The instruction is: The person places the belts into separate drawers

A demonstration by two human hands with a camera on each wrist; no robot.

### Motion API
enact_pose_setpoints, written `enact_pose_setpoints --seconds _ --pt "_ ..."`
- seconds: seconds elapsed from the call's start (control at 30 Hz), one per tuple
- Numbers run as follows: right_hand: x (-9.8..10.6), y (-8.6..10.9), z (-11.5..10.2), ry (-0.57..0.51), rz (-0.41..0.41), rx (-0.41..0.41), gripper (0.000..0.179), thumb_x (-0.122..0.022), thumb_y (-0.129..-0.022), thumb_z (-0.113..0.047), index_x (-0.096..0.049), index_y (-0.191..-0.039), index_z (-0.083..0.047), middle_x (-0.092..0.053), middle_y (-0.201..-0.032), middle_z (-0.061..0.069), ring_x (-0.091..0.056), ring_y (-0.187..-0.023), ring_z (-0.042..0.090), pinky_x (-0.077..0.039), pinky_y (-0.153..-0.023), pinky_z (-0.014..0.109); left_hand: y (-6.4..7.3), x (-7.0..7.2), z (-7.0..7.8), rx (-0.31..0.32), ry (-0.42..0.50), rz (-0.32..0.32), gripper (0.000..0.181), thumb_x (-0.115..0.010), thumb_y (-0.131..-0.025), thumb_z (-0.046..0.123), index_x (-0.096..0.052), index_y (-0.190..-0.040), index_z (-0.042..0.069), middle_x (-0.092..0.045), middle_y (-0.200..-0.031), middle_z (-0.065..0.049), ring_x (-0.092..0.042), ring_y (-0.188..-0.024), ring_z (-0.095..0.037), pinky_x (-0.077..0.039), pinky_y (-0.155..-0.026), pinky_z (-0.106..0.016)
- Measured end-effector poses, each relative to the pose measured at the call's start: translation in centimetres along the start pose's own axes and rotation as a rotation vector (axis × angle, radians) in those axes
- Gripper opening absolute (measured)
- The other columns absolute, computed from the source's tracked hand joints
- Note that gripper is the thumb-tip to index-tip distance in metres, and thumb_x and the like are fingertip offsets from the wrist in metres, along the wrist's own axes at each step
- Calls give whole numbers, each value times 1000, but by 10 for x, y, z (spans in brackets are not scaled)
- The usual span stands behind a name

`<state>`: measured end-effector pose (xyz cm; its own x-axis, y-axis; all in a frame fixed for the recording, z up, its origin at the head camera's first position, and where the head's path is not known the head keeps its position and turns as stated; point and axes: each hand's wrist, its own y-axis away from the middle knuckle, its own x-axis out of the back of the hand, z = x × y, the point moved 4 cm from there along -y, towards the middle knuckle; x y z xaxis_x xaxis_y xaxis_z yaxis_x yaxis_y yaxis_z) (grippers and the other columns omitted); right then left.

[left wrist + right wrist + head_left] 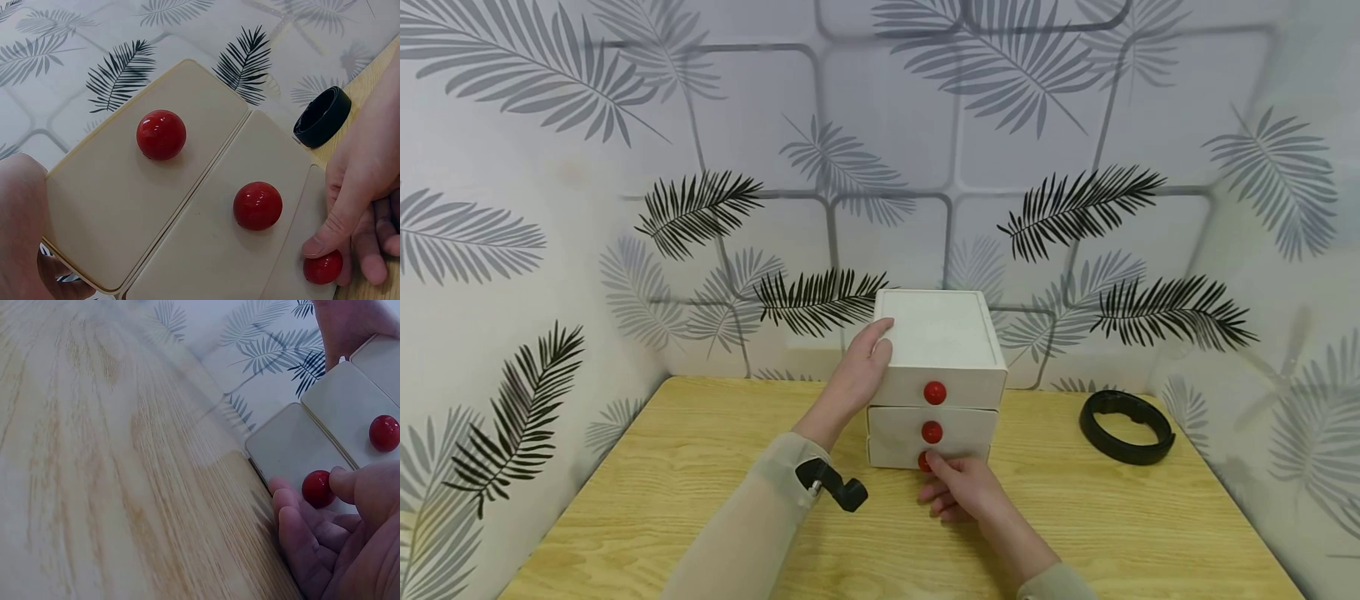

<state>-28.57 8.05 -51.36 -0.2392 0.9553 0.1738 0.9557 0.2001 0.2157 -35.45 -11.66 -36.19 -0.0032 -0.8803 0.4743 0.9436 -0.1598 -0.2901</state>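
A small white drawer box (936, 333) with three stacked drawers stands on the table, each drawer bearing a round red knob. My left hand (861, 367) holds the box at its upper left side, thumb at the top edge; some of its fingers are hidden by the box in the left wrist view. Low at the front, my right hand (966, 490) pinches the bottom knob (317, 489), with the thumb on it and the other fingers beside and below. Above sit the middle knob (257, 206) and the top knob (161, 135). All three drawers look closed.
A black ring-shaped strap (1126, 450) lies on the wooden table (715, 467) to the right of the box. Behind rises a wall (895, 150) patterned with leaves. A black mount (831, 483) is strapped to the left wrist.
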Motion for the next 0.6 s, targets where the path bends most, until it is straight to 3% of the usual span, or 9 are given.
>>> enact_pose_setpoints --seconds 0.6 --pt "0 -6 1 -41 -28 -25 55 -60 -114 -44 -72 -118 9 -82 -91 15 -71 -64 14 -61 -58 29 0 1 1 -14 -5 7 61 -34 -111 25 -43 -169 8 -38 -175 -15 -28 -165 -32 -23 -134 -49"
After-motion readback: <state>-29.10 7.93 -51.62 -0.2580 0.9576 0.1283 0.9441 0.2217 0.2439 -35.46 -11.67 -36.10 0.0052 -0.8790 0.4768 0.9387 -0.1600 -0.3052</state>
